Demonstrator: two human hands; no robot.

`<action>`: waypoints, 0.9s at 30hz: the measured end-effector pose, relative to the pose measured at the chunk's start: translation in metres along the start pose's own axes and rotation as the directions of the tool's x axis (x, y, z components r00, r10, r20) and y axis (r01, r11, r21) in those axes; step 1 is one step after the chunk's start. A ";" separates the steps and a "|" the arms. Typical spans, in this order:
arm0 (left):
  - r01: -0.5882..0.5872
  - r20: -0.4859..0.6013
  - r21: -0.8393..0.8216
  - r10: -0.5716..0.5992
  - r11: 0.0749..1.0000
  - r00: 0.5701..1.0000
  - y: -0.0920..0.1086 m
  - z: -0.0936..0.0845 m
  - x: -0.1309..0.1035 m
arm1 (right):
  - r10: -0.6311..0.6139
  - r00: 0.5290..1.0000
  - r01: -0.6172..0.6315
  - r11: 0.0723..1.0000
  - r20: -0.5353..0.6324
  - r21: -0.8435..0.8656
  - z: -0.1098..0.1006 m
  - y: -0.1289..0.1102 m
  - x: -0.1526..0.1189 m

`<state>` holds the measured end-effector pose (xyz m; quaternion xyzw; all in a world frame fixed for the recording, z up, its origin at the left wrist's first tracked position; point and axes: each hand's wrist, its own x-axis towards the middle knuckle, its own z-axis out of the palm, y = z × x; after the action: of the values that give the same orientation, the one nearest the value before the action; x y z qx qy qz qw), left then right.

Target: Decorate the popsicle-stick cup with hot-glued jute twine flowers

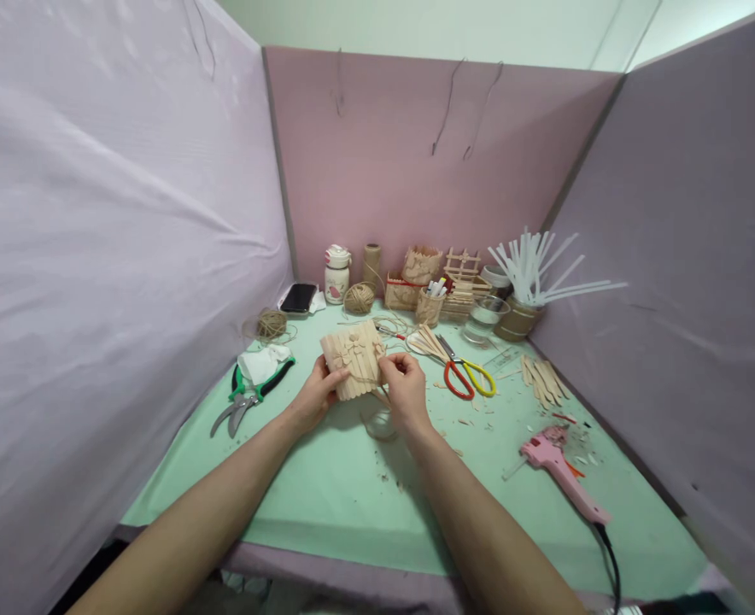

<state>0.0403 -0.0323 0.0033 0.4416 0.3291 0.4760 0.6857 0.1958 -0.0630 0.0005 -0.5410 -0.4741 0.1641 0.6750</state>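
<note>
We see a craft-stick piece (345,346) held above the green tabletop (326,487), its ribbed face tilted toward us and decorated with cut-out wooden shapes. Our left hand (317,391) grips its left side and lower corner, the thumb laid across the front. The right hand (408,391) meets the opposite edge with thumb and fingertips pinched together; at this scale we cannot tell whether they hold wood or the thin cord that seems to cross the lower face. Loose cord (381,427) curls beneath. For good work here, we judge, the left hand should steady the piece without pressing on the raised shapes, while the right draws lightly, keeping the cord level, evenly taut and free of the loop below. We would also keep both wrists away from the pink glue gun (560,474), lying at right, in case it is hot.
</note>
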 end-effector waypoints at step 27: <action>-0.023 -0.043 -0.059 0.021 0.998 0.999 0.000 -0.003 0.006 | 0.126 0.991 -0.132 0.980 0.045 0.146 -0.006 -0.024 0.001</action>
<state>0.0401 -0.0256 0.0020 0.4143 0.3242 0.5024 0.6862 0.1946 -0.0740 0.0221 -0.5157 -0.4363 0.2520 0.6929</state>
